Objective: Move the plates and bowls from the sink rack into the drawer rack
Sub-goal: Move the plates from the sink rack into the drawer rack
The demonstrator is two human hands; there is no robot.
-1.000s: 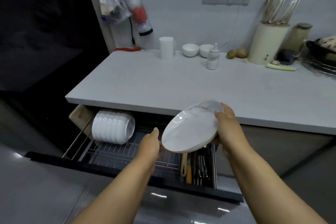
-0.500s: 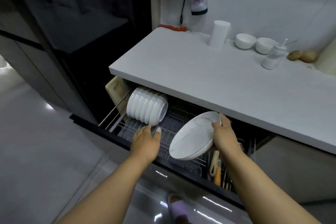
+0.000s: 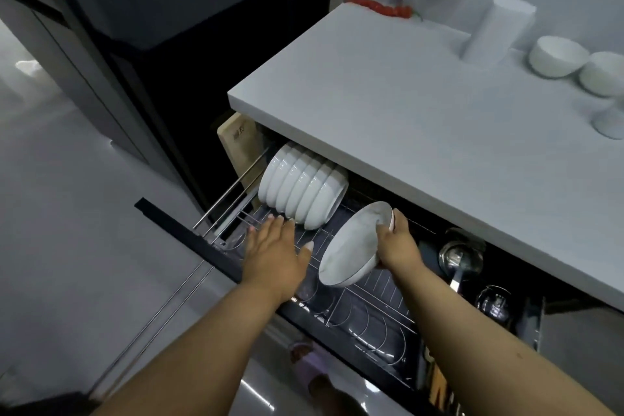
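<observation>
- Two bare hands reach over the pulled-out drawer rack (image 3: pixel 368 300) beneath the white countertop (image 3: pixel 422 132).
- Right hand (image 3: pixel 396 243) grips a white plate (image 3: pixel 351 246) by its upper right rim, thumb curled over the inner face and the other fingers hidden behind it; the plate is tilted on edge just above the wire slots in the middle of the rack, and whether it touches the wires cannot be told.
- Left hand (image 3: pixel 277 246) is flat, palm down, fingers straight and slightly spread, holding nothing; it hovers over the left front part of the rack, its fingertips near the stack of bowls (image 3: pixel 304 192).
- That stack, six or so white bowls nested on their sides, sits at the rack's back left, beside a wooden cutting board (image 3: pixel 238 142) standing at the drawer's left end.
- A metal ladle (image 3: pixel 459 260) lies in the compartment to the right of the rack.
- On the countertop stand a white cylinder cup (image 3: pixel 496 30) and two small white bowls (image 3: pixel 557 56), well apart from the hands.
</observation>
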